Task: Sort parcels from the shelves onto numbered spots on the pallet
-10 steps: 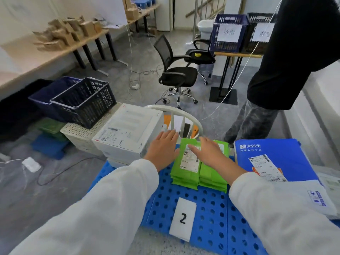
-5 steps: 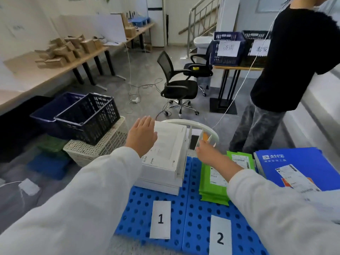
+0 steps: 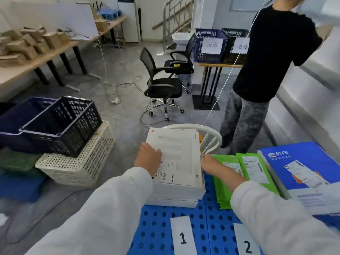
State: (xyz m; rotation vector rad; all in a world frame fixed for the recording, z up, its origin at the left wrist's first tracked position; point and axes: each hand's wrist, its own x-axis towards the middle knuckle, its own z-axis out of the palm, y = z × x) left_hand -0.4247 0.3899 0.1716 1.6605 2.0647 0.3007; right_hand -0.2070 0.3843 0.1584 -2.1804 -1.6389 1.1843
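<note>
Now the left hand (image 3: 148,159) lies flat, fingers straight, atop the white box (image 3: 178,155). The right hand (image 3: 211,163) meets the box's right edge, its fingers hidden, so I cannot tell their grip.

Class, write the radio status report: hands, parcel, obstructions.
Left hand flat on white box top, right hand at its right edge. Box stacked behind label 1. Green mailers close alongside.

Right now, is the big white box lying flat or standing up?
Lying flat. The white box rests broad side up on a second white box, and the left hand lies on its top.
</note>
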